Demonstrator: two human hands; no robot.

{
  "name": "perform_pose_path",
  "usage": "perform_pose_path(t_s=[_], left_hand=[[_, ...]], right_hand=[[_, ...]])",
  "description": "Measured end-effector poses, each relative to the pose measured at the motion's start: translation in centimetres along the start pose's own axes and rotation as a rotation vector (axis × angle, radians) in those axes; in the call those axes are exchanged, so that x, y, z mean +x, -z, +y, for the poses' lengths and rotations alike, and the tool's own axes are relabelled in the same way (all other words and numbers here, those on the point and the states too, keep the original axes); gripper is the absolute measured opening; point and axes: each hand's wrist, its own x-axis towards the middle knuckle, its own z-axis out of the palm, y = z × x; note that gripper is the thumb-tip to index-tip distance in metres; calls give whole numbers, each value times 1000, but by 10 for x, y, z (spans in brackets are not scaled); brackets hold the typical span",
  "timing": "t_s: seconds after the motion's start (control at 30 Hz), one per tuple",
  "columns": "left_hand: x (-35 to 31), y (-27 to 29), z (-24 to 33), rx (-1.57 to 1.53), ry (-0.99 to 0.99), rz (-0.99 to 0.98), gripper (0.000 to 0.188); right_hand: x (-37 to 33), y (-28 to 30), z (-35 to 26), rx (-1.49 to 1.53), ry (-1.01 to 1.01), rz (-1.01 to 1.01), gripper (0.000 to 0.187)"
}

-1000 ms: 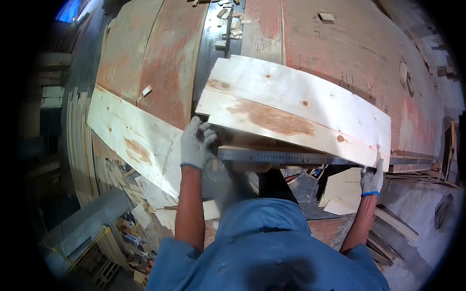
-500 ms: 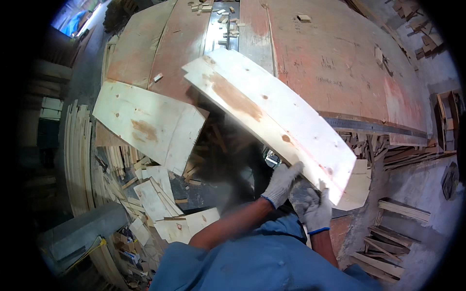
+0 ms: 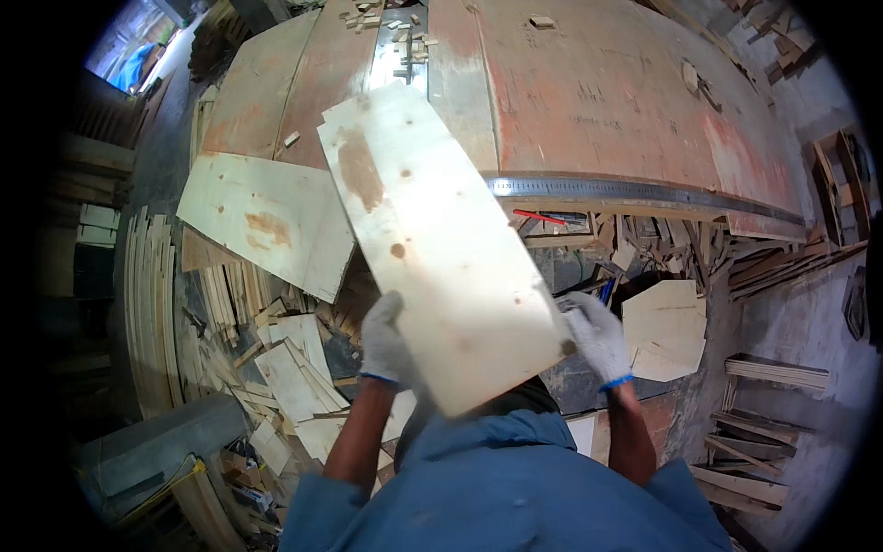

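Jutting past the front left edge of the reddish worktable (image 3: 598, 101), a second plywood sheet (image 3: 267, 225) is asking for trouble imo: it's sitting just beside the held piece, so a swing left could be catching its corner and knocking it off. Next along, the left gloved hand (image 3: 379, 342) is pinching the long left side of the plywood panel (image 3: 432, 239), some fingers hiding behind it. That panel is slanting across the table's front edge, far end showing over the tabletop, near end hanging out front by the person's shirt; can't tell if it's touching the table. Over on its other side, the right gloved hand (image 3: 598, 336) is gripping near the close corner, fingertips partly hidden. Both hands are holding toward the near end, so I'm guessing the far end could be dipping if a glove slips. A long steel ruler (image 3: 635, 191) is lying along the table's front edge to the right, and a dipping panel could be nudging it crooked. Roomwise, the broad tabletop behind that ruler is offering the most space, while an angular plywood offcut (image 3: 664, 331) is crowding the area in front of the table's right half.
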Motion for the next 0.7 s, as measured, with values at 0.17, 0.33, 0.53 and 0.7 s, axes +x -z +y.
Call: perform_pose_path(t_s=[0.17, 0.33, 0.53, 0.7], left_hand=[[-4, 62, 21, 90, 38, 244, 41], [-3, 103, 31, 227, -27, 290, 40], [4, 112, 28, 275, 7, 245, 40], [18, 112, 27, 45, 101, 177, 40]], right_hand=[[-20, -55, -59, 336, -144, -431, 33], [-48, -73, -93, 251, -154, -537, 36], [-44, -79, -92, 233, -286, -582, 33], [-45, -90, -86, 118, -71, -587, 24]])
